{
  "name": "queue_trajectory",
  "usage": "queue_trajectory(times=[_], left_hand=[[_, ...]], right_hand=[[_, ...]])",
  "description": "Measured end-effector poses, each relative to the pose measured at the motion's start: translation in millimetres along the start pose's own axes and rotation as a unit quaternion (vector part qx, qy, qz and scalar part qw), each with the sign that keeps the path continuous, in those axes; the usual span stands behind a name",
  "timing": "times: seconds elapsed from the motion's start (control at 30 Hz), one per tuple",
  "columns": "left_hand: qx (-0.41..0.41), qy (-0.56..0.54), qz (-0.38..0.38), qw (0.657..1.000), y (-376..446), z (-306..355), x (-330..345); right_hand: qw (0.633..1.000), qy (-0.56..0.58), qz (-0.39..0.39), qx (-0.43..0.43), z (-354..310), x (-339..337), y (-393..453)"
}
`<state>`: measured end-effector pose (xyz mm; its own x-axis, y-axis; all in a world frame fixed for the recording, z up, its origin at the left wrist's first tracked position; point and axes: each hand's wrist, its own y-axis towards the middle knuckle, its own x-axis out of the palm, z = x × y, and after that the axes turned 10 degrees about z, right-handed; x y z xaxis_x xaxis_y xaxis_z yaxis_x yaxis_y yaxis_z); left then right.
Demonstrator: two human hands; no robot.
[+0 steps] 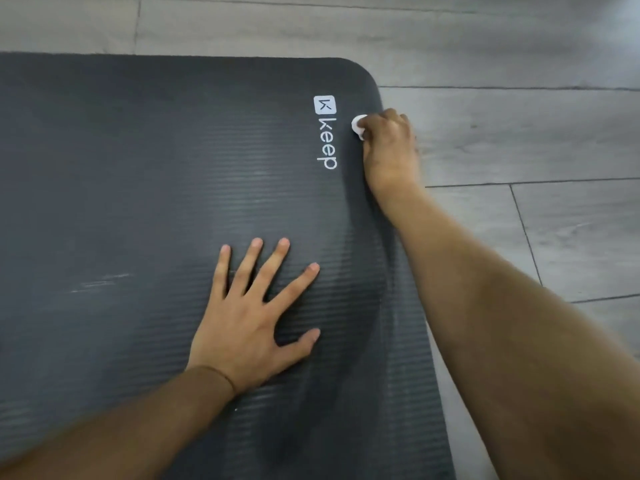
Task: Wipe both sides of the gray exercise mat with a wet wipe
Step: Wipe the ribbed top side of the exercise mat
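While the wet wipe (358, 127) is gripped by the right hand (389, 147), edge slip-off is risked.
Gray exercise mat (138, 185) is pinned by the flat, open-fingered left hand (254, 318); far right corner could lift.

The dark gray foam exercise mat (156, 188) had a matt face ribbed with fine, close parallel ridges running across it, and a soft sheen lay in bands where light caught the ribs. A few pale scuff streaks (100, 283) marked its left part. Its white printed "keep" logo (326, 133) looked flat and smooth against the ribbing. The small white wet wipe (357, 126) appeared to be soft, crumpled cloth-like stuff. The gray wood-look plank floor (519, 133) showed faint grain, thin dark seams and a dull, low-gloss finish.
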<state>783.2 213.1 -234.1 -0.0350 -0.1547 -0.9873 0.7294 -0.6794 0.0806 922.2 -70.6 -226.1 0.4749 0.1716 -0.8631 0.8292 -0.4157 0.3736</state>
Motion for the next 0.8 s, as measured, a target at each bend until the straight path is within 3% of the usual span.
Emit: queue_trajectory(times=[0.23, 0.37, 0.63, 0.8], left_hand=[[0.005, 0.008, -0.012, 1.000, 5, -1, -4], [0.003, 0.009, -0.009, 1.000, 4, 0, -2], [0.008, 0.009, 0.004, 1.000, 2, -1, 0], [0.006, 0.006, 0.013, 1.000, -1, -1, 0]], right_hand=[[0.999, -0.031, -0.034, -0.005, -16, 30, 94], [1.000, 0.004, -0.021, 0.007, -12, 32, 94], [0.995, 0.093, 0.044, 0.012, 11, -21, -60], [0.994, 0.093, 0.032, 0.035, 17, -66, -155]])
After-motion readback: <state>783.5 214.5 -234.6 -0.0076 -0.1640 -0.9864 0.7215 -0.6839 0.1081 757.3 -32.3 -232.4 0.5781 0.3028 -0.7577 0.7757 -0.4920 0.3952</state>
